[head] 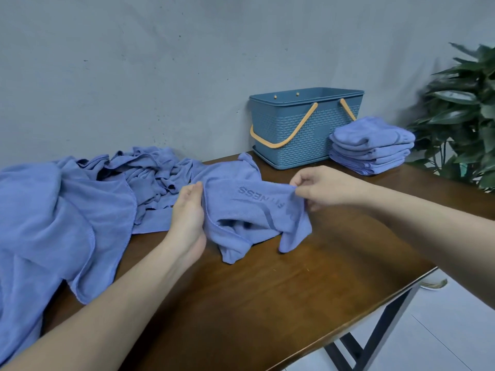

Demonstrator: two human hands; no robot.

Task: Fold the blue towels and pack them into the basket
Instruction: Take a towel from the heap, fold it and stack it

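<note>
Nearest me, two bare forearms reach in over the dark brown wooden desk [254, 303]. Between the hands hangs a soft blue microfibre towel [249, 210], stretched so its long axis runs left to right across the desk, its top edge lifted and its lower folds sagging onto the wood. Embossed lettering on it reads upside down from here, so the printed end faces away from the person.

The left hand [187, 210] grips the towel's left edge, fingers curled round the cloth with the thumb on the near side. The right hand [318, 188] pinches the top right edge, thumb and forefinger clamped on the hem, the other fingers curled loosely.

To the left sprawls a rumpled heap of unfolded blue towels [67, 210], spilling over the desk's near left edge and reaching back toward the wall.

Farther back on the right stands a blue woven-pattern plastic basket [294, 132] with orange handles folded down, set against the grey wall [160, 62]. Just beside its right end sits a neat stack of folded blue towels [372, 145], touching or nearly touching the basket. Beyond the desk's right corner grows a green leafy plant [463, 103].
</note>
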